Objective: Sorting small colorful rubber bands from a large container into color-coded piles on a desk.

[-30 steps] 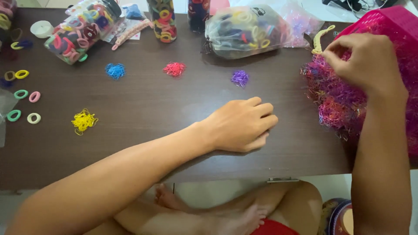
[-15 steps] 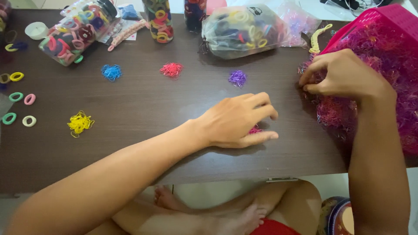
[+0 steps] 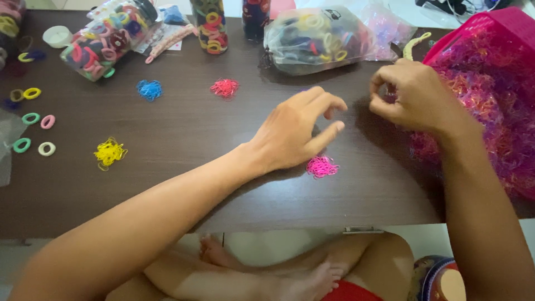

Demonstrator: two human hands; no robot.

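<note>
Nearest to me, my left hand [image 3: 295, 134] hangs just above the dark table [image 3: 184, 189] with the fingers loosely spread and curved, holding nothing. Just under its thumb lies a small pink pile of thin elastic bands [image 3: 321, 166], flat on the wood and not touched by me. I judge that each colour has its own heap so they do not mix, because further left there is a yellow pile [image 3: 110, 153], and beyond it a blue pile [image 3: 149, 90] and a red pile [image 3: 224, 87], all well apart from each other. My right hand [image 3: 415, 97] is a little further, beside the big mixed heap of bands [image 3: 490, 111] which spills from the pink basket [image 3: 501, 25]; its fingertips are pinched together, I think on a thin band, but the band is too small for me to tell surely. At the far edge stand a plastic bag of thicker hair ties [image 3: 317, 39] and a jar lying on its side [image 3: 106, 39], with some loose rings [image 3: 33, 117] at the left. Compared with half a second ago, my left hand has lifted and opened, so the pink pile that was mostly under the fingers now shows fully, and my right hand has come away from the basket toward the middle.
</note>
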